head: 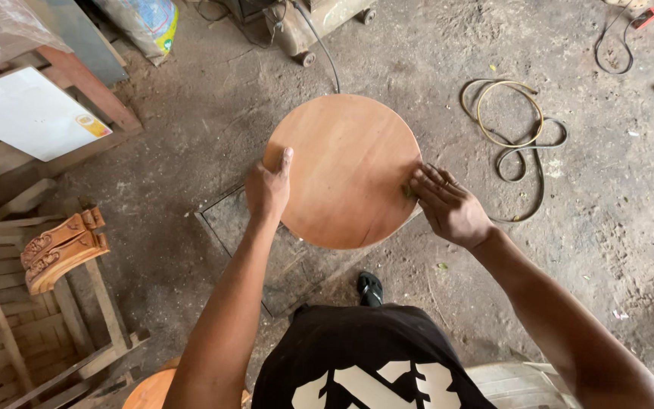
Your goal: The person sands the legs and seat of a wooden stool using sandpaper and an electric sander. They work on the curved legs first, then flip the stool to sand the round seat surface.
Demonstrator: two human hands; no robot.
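A round wooden tabletop (346, 163), smooth and reddish-brown, stands in front of me over a dusty floor. My left hand (268, 189) grips its left rim, thumb lying on the top face. My right hand (448, 206) rests at the right rim with fingers flat, pressing a small greenish-brown scrap (407, 191), probably sandpaper, against the edge. What holds the top up is hidden beneath it.
A dark flat board (255, 235) lies on the floor under the tabletop. Coiled hoses (512, 125) lie to the right. A carved wooden piece (58, 248) sits on slatted frames at the left, a white panel (28, 113) further back. My sandalled foot (370, 288) stands below.
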